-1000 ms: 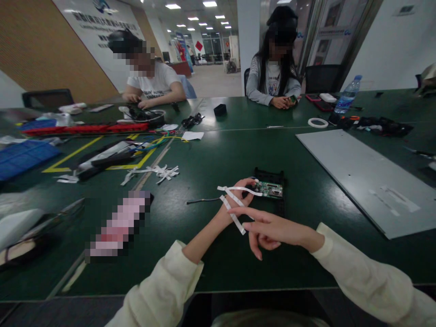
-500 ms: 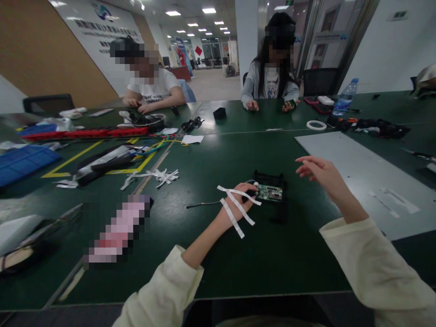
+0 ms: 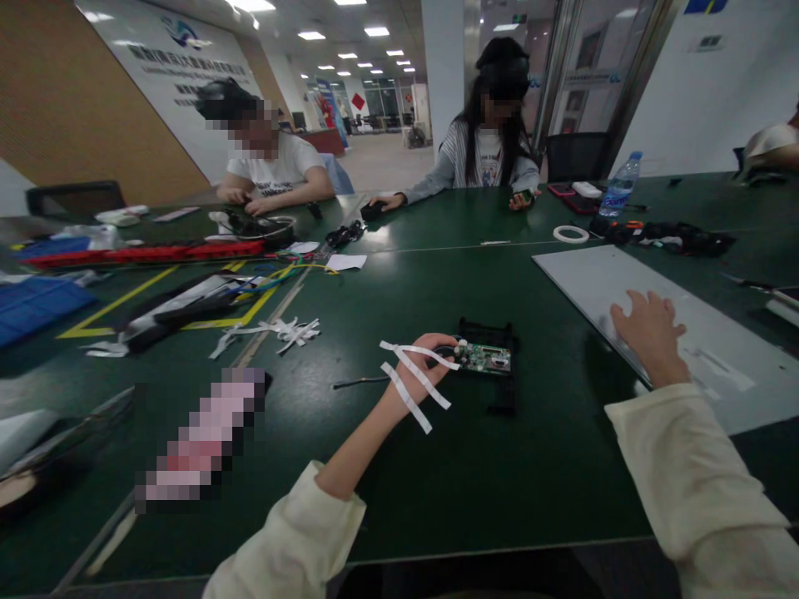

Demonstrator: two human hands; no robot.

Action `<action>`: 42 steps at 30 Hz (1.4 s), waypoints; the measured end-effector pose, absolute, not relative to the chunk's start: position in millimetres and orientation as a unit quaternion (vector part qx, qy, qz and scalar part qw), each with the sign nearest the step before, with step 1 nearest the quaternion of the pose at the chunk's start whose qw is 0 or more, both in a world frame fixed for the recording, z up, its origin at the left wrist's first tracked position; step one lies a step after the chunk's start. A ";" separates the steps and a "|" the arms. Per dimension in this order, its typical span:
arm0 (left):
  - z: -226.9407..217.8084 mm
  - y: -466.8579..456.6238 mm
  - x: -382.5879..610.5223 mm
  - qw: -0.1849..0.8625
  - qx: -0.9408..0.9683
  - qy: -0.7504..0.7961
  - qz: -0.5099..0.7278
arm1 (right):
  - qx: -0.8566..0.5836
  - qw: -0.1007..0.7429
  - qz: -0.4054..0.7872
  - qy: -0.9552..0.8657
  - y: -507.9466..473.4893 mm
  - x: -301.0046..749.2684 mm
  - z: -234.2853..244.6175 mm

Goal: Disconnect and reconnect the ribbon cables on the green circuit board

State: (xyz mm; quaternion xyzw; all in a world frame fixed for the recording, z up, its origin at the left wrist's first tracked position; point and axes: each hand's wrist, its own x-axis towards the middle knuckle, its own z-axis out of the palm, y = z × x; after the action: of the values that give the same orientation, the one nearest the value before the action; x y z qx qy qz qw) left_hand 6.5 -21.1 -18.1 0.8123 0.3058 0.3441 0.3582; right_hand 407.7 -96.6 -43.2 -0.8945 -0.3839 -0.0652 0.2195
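My left hand [image 3: 419,368] rests on the green table [image 3: 399,466] with white tape strips [image 3: 409,378] stuck across its back. Its fingers pinch the left end of a small green circuit board [image 3: 483,358], which lies on a black plastic frame [image 3: 493,349]. A thin black cable [image 3: 359,383] runs left from under that hand. My right hand [image 3: 649,333] lies flat with fingers spread on the near corner of a large grey panel [image 3: 680,316]. It holds nothing.
More white tape strips [image 3: 275,331] lie left of centre, beside black parts [image 3: 187,304] inside yellow floor-tape lines. A tape roll [image 3: 570,234] and water bottle [image 3: 617,191] stand far right. Two people sit across the table. A blurred pink object [image 3: 203,437] lies near left.
My right hand left the tape strip at my left wrist, swung right and came down flat on the grey panel. My left hand stayed at the circuit board.
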 end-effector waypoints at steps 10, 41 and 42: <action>-6.1 -10.0 4.4 0.438 0.801 0.273 0.302 | -0.934 0.149 0.004 -0.325 -88.3 412.9 -72.6; -10.2 12.5 20.0 0.374 0.873 0.235 0.209 | -0.869 0.067 -0.066 -0.486 -84.8 353.1 -70.6; -9.8 12.8 21.0 0.361 0.876 0.240 0.211 | -0.866 0.068 -0.067 -0.491 -85.0 351.8 -70.8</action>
State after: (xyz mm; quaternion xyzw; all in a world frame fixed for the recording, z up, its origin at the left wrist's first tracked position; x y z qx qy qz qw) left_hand 21.0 12.8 -9.8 0.8759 0.2403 0.2113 0.3612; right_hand 351.8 -85.0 -70.8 -0.8659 -0.4910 -0.0669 0.0679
